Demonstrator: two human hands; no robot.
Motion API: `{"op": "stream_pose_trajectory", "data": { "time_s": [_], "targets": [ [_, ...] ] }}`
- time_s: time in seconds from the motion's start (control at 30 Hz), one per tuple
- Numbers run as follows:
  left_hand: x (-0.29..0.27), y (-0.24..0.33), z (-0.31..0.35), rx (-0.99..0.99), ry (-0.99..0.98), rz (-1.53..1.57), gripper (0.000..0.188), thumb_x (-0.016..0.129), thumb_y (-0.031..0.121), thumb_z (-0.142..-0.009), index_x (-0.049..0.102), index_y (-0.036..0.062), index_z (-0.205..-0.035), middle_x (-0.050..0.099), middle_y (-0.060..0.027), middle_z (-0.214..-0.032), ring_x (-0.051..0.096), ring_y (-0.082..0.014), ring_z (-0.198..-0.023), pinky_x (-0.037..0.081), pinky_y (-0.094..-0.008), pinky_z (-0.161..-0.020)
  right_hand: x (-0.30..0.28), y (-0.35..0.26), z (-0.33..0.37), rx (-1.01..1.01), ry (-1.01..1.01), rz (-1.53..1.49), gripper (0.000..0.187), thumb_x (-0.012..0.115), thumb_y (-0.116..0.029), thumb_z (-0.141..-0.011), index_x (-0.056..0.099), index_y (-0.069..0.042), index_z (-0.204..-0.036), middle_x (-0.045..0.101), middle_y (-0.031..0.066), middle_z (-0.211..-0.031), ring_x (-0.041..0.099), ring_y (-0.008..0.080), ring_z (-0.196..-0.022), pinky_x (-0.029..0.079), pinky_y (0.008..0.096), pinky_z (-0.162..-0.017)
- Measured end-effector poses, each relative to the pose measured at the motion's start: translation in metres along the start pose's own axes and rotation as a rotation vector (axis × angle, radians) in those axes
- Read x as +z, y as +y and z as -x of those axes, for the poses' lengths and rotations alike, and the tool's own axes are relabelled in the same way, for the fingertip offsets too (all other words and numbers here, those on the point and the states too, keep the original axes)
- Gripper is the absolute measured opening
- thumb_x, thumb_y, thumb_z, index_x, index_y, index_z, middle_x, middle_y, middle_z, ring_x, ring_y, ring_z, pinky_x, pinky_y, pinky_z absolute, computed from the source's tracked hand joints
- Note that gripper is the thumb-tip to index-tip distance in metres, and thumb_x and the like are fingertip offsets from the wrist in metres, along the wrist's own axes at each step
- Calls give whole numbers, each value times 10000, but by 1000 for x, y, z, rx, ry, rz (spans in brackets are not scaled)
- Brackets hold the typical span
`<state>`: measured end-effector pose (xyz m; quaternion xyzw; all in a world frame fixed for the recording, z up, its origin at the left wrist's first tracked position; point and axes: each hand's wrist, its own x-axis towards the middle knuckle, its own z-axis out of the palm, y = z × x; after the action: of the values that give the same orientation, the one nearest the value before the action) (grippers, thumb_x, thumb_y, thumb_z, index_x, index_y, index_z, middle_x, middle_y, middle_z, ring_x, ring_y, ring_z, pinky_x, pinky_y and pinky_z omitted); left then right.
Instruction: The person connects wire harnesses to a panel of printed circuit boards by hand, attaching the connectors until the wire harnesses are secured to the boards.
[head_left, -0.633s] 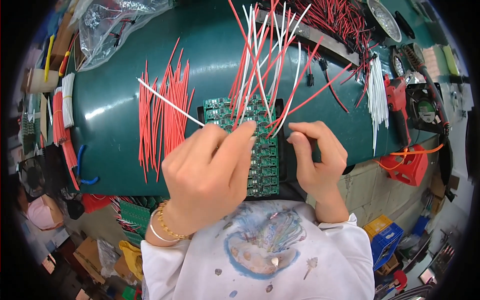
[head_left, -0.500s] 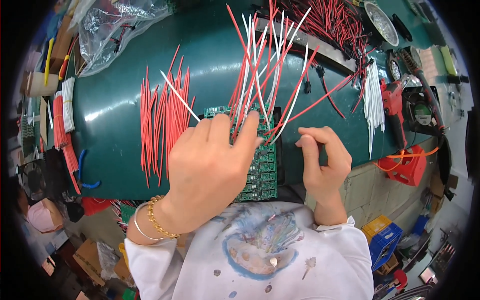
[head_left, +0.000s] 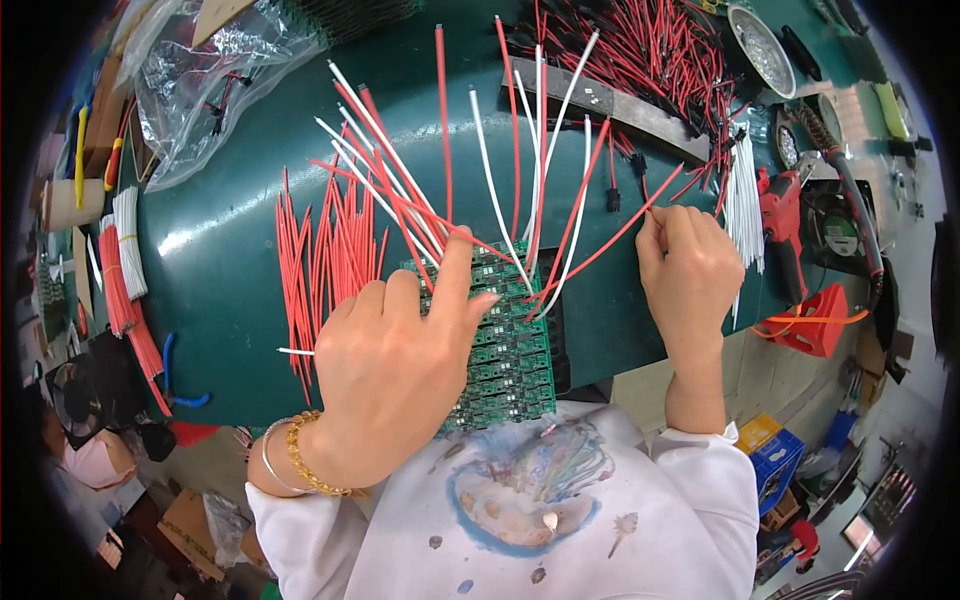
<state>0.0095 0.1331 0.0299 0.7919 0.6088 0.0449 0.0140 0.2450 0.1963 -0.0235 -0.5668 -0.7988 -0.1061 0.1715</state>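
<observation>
A green circuit board panel (head_left: 510, 370) lies at the table's front edge, with red and white wires (head_left: 480, 150) fanning up from its far part. My left hand (head_left: 395, 355) is over the panel's left side, index finger stretched against the wires and the other fingers curled. A white wire (head_left: 296, 351) pokes out from under it on the left, apparently held in the curled fingers. At the right, my right hand (head_left: 692, 265) is closed in a pinch on a red wire (head_left: 605, 250) that slants up from the panel. Its fingertips are partly hidden.
Loose red wires (head_left: 340, 240) lie left of the panel, bundled wires (head_left: 118, 280) and blue-handled pliers (head_left: 175, 375) farther left. A metal bar (head_left: 620, 105) stands before piled red-black leads. White wires (head_left: 741, 200), a red tool (head_left: 785, 220) and a fan (head_left: 838, 225) sit right.
My right hand has moved up and right to the red wire. The left hand has shifted down and left, its white wire swinging down. Several wires now lean farther left.
</observation>
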Motion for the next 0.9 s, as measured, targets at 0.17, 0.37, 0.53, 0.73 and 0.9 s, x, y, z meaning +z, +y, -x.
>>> {"op": "stream_pose_trajectory", "data": {
  "time_s": [0.17, 0.37, 0.53, 0.73, 0.9],
  "targets": [
    [-1, -2, 0, -23, -3, 115, 453, 697, 191, -791, 610, 107, -1228, 473, -59, -631, 513, -211, -529, 407, -350, -489, 2, 9, -6, -15, -21, -32, 136, 685, -52, -712, 552, -50, -682, 536, 68, -590, 534, 221, -512, 429, 329, -484],
    [-2, -7, 0, 47, 127, 225, 433, 738, 201, -741, 640, 105, -1153, 416, -24, -617, 447, -175, -499, 377, -325, -466, -27, 18, 18, 455, -57, -576, 94, 654, 43, -718, 604, -20, -767, 553, -14, -581, 428, 13, -478, 345, 196, -460],
    [-11, 0, 7, 119, 289, 365, 442, 776, 140, -678, 665, 58, -1098, 504, -33, -717, 480, -178, -535, 400, -291, -465, -64, -8, 22, 649, 91, -1182, 80, 641, 23, -786, 563, 37, -790, 587, 38, -685, 534, 58, -557, 413, 173, -498],
    [8, 50, 2, 85, 443, 964, 289, 756, 13, -687, 664, -11, -960, 626, -90, -770, 617, -222, -616, 482, -297, -489, -59, -46, 20, 282, -3, -1555, 164, 688, 24, -741, 548, 52, -824, 620, 85, -701, 568, 91, -576, 428, 202, -498],
    [13, 40, 9, 72, 357, 1185, 173, 707, -74, -716, 641, -21, -866, 636, -117, -707, 622, -229, -554, 483, -291, -484, -50, -55, 20, 237, 25, -1560, 179, 721, 40, -679, 587, 32, -798, 634, 74, -724, 517, 101, -591, 352, 240, -478]
  ]
}}
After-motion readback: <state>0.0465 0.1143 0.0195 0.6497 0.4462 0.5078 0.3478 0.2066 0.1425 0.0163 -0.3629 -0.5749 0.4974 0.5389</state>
